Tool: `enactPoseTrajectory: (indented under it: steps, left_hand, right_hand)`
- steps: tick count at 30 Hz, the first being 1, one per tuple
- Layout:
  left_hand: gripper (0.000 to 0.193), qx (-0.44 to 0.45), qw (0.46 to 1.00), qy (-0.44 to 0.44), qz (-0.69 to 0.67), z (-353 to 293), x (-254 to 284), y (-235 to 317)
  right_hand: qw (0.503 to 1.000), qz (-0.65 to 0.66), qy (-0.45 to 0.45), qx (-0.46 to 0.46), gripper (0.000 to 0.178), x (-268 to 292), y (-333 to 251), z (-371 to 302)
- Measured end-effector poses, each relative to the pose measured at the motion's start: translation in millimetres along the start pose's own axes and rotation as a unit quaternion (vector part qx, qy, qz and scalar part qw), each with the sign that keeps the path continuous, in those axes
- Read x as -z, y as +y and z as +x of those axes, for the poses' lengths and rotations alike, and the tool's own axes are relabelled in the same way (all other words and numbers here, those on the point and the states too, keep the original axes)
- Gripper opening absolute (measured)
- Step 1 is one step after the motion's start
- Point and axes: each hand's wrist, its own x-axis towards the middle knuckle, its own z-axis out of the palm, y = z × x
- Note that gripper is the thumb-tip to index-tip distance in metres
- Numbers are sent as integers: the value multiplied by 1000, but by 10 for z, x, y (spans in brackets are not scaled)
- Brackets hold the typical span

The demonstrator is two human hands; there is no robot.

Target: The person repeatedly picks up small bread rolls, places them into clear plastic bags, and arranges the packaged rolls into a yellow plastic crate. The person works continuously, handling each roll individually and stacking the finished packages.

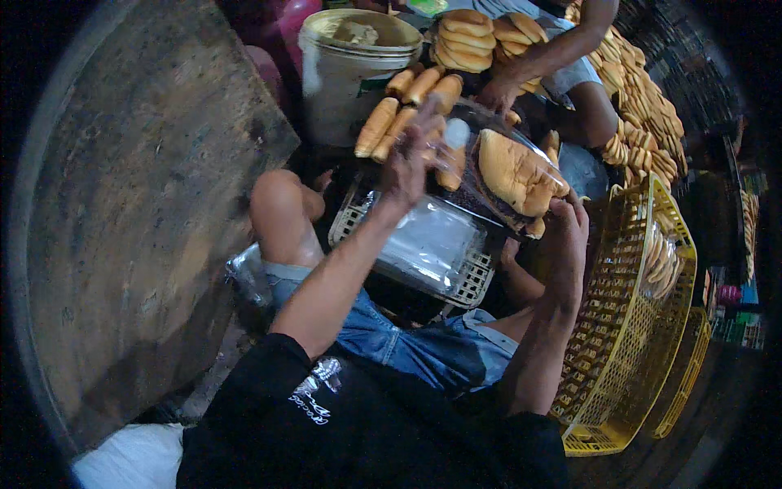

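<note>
My left hand point(407, 159) is smeared by motion over several long bread rolls point(377, 128), so its fingers cannot be made out. Farther right, my right hand point(570, 218) is closed at the near right corner of a clear plastic bag point(533, 147). Large flat pieces of bread point(515, 173) lie inside that bag, tilted on a dark surface. Between my hands a pale rounded thing point(457, 133), too blurred to name, sits near another roll point(450, 169). Below, a stack of clear plastic bags point(428, 243) rests on a pale upturned crate point(479, 277) between my legs.
A white bucket point(358, 90) stands beyond the rolls. Across from me another person's hand point(498, 91) reaches down beside stacked buns point(464, 41). Heaped bread point(643, 90) fills the far right. A yellow crate point(607, 326) stands at right, a worn wooden board point(147, 212) at left.
</note>
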Motion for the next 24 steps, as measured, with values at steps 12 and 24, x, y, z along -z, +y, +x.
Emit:
enactPoseTrajectory:
  steps: [12,24]
  left_hand:
    - [59,167,927,27,-336,-199,-132,538]
    - [63,103,722,-440,525,-289,-571,-321]
  right_hand:
    - [751,-512,138,393,27,-1070,-385,-137]
    - [579,-736,327,125,41,2085,-1605,-341]
